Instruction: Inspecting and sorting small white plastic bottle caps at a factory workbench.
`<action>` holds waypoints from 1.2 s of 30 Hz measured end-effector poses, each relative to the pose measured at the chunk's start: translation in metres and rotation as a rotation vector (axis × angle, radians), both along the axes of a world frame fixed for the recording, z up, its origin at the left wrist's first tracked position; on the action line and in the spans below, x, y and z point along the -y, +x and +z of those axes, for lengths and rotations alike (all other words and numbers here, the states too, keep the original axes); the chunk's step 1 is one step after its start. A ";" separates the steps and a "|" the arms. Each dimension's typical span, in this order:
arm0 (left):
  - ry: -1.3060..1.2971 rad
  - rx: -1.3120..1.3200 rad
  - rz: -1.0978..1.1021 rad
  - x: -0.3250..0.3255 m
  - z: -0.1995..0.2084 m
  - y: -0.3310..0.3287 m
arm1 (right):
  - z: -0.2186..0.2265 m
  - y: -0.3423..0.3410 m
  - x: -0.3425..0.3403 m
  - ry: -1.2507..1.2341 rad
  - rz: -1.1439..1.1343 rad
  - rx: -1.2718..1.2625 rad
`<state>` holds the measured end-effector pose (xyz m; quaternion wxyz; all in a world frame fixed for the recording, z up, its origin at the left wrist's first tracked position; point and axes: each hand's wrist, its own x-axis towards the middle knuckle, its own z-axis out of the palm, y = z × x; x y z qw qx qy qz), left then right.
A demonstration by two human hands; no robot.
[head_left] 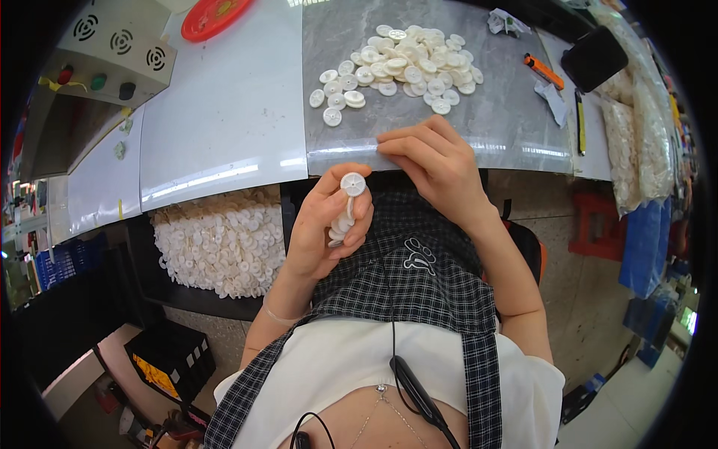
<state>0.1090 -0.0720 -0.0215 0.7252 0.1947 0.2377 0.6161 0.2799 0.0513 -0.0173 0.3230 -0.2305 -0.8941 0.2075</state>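
Note:
My left hand (329, 224) is raised just off the table's front edge, its fingers curled around several small white plastic wheels. One white wheel (353, 184) stands out between thumb and index finger, its spoked face showing; others (342, 224) are stacked in the palm. My right hand (440, 166) is at the table's front edge, with its bent fingers drawn together and pointing left. Whatever its fingertips may hold is too small or hidden to make out. Beyond both hands, a loose pile of the same white wheels (411, 63) lies on the grey tabletop (508, 123).
Below the table at left, a black bin holds a heap of white wheels (221, 243). An orange cutter (544, 72), a yellow-and-black knife (580, 123) and a black box-shaped object (594, 58) lie at right. A red dish (213, 16) and a metal machine (112, 56) stand at far left.

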 end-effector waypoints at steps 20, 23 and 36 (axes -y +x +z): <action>-0.063 -0.541 0.196 0.002 0.006 0.016 | 0.024 -0.008 0.033 -0.894 0.067 -0.353; -0.078 -0.589 0.177 0.003 0.008 0.013 | 0.025 -0.011 0.033 -0.903 0.048 -0.337; -0.073 -0.481 0.140 0.006 0.004 0.009 | 0.004 -0.036 -0.008 -0.202 0.047 -0.151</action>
